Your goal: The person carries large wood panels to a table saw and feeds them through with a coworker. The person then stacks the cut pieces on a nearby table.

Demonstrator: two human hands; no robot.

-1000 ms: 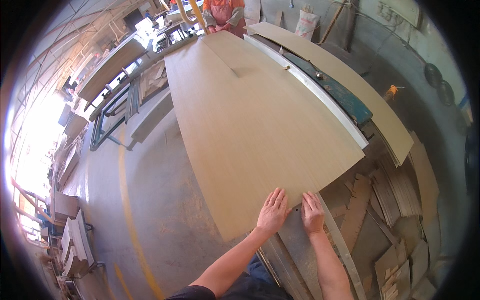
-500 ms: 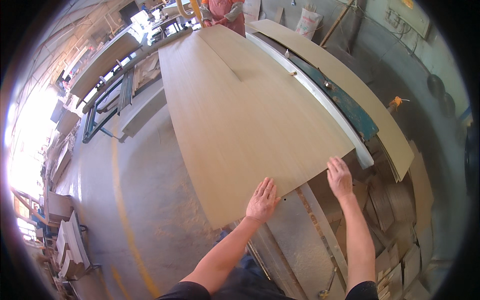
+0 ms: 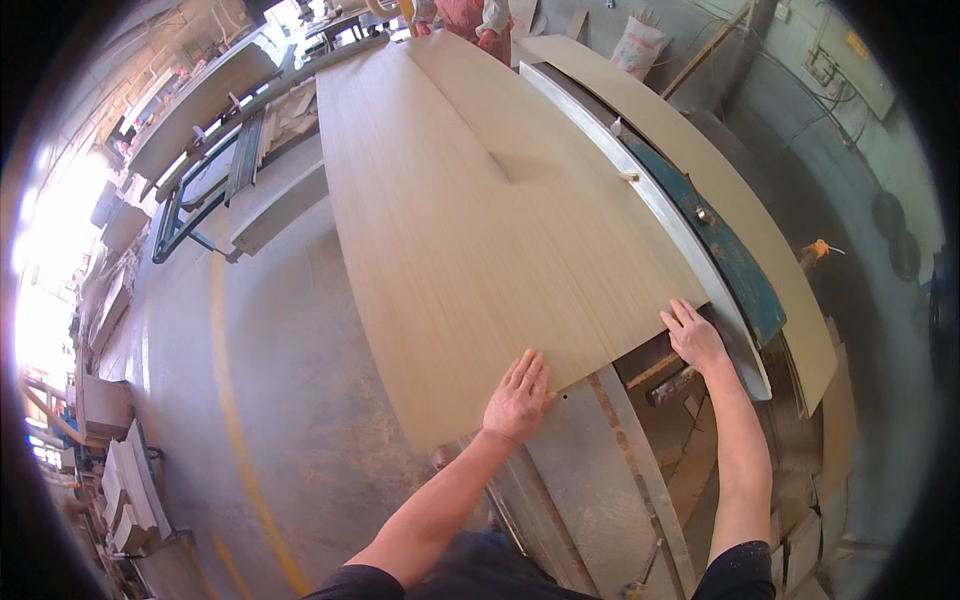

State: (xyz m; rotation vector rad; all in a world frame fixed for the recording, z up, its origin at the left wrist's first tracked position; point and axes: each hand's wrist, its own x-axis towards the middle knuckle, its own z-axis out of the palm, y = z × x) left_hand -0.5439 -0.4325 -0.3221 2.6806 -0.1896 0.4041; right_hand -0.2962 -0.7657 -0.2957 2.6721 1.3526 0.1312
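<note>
A large, pale wood-faced panel [image 3: 460, 250] lies flat and stretches away from me. A straight slit runs into it from the far end and stops partway along. My left hand [image 3: 516, 398] rests on its near edge, palm down with the fingers stretched out. At the near right corner, my right hand [image 3: 694, 333] has its extended fingers on the panel's edge, gripping nothing. Along the panel's right side runs a long metal fence [image 3: 690, 245], with a small wood scrap [image 3: 627, 177] next to it.
A grey machine table [image 3: 585, 465] extends under the panel toward me. Beyond the fence are a green machine beam [image 3: 735, 260] and another long board [image 3: 790, 285]. A co-worker in a red apron [image 3: 468, 18] stands at the far end. Stacked boards [image 3: 205, 100] are at the left.
My right hand has come onto the panel's near right corner; my left hand stays on the near edge. The co-worker's hands have moved apart. The view has shifted slightly.
</note>
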